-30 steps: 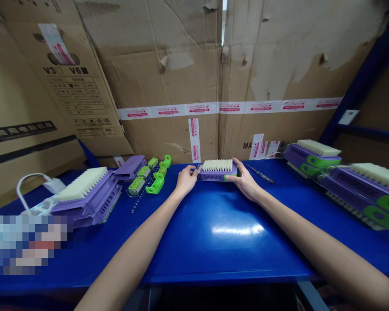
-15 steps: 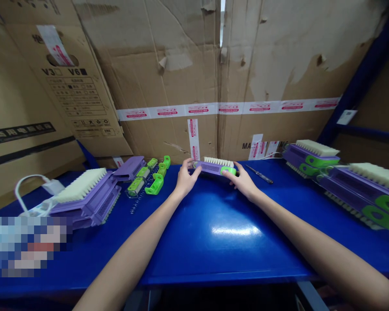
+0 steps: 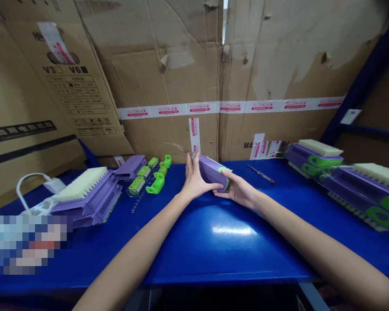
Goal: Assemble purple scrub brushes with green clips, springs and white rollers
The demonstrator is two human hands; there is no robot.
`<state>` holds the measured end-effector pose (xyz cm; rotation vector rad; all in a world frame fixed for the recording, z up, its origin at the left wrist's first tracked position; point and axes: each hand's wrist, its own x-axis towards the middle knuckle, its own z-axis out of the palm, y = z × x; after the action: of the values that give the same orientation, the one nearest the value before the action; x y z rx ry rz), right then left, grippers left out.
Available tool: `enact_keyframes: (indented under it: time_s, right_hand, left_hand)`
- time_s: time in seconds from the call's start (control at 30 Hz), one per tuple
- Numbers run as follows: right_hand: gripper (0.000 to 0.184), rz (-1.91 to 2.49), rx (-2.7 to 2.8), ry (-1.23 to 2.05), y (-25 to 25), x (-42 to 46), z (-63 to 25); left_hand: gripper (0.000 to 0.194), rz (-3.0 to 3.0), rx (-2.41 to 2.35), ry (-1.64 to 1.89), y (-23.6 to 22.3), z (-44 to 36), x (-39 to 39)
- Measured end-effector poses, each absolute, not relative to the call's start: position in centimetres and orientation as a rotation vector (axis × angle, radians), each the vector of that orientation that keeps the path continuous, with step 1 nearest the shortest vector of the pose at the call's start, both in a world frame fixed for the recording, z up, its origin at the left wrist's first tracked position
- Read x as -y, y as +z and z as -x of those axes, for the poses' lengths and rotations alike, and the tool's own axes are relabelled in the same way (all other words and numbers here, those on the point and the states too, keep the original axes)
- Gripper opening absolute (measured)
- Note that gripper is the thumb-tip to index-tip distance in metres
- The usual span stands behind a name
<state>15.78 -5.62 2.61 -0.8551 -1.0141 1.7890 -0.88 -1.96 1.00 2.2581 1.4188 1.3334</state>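
Observation:
Both my hands hold a purple brush (image 3: 212, 170) with a green end above the middle of the blue table (image 3: 214, 242). The brush is tilted, its purple back turned toward me and its white bristles facing away. My left hand (image 3: 194, 179) wraps its left end, fingers up along the back and thumb underneath. My right hand (image 3: 236, 188) cups the green right end from below.
Stacked purple brushes (image 3: 87, 194) lie at the left beside green parts (image 3: 155, 181) and a white cable (image 3: 32, 190). More brushes (image 3: 343, 177) are piled at the right. A thin screwdriver (image 3: 261, 173) lies behind my right hand. Cardboard boxes (image 3: 181, 77) wall the back.
The brush lay flat on the table with bristles up; my hands have lifted it and rolled it so that its back faces me, drawing it slightly nearer.

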Motion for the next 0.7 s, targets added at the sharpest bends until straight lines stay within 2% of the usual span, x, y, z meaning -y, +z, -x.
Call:
enact_keyframes:
  time_s: [0.1, 0.17, 0.3, 0.37, 0.47, 0.53, 0.7]
  right_hand:
    - [0.026, 0.84, 0.935, 1.831, 2.7, 5.5, -15.7]
    - [0.026, 0.886, 0.916, 1.855, 2.6, 5.4, -15.7]
    - [0.025, 0.908, 0.946, 1.853, 2.3, 5.0, -15.9]
    - [0.029, 0.932, 0.989, 1.873, 2.2, 4.8, -16.3]
    - [0.049, 1.059, 1.048, 1.948, 2.3, 4.5, -16.8]
    - [0.056, 1.133, 1.079, 1.961, 2.4, 4.4, -17.1]
    - [0.037, 1.175, 1.117, 1.84, 2.5, 4.5, -17.0]
  left_hand:
    - [0.134, -2.35, -1.371, 1.193, 0.4, -0.2, 2.6]
    - [0.128, -2.372, -1.343, 1.084, -0.1, -1.0, 2.9]
    - [0.08, -2.395, -1.257, 1.04, -0.1, -1.6, 3.2]
    - [0.064, -2.431, -1.242, 1.057, 0.3, -1.3, 3.2]
    - [0.062, -2.527, -1.28, 1.021, 0.7, -0.8, 3.1]
    - [0.063, -2.595, -1.304, 0.98, 0.7, -0.5, 2.9]
    - [0.065, -2.695, -1.267, 1.01, 0.5, -0.1, 2.2]
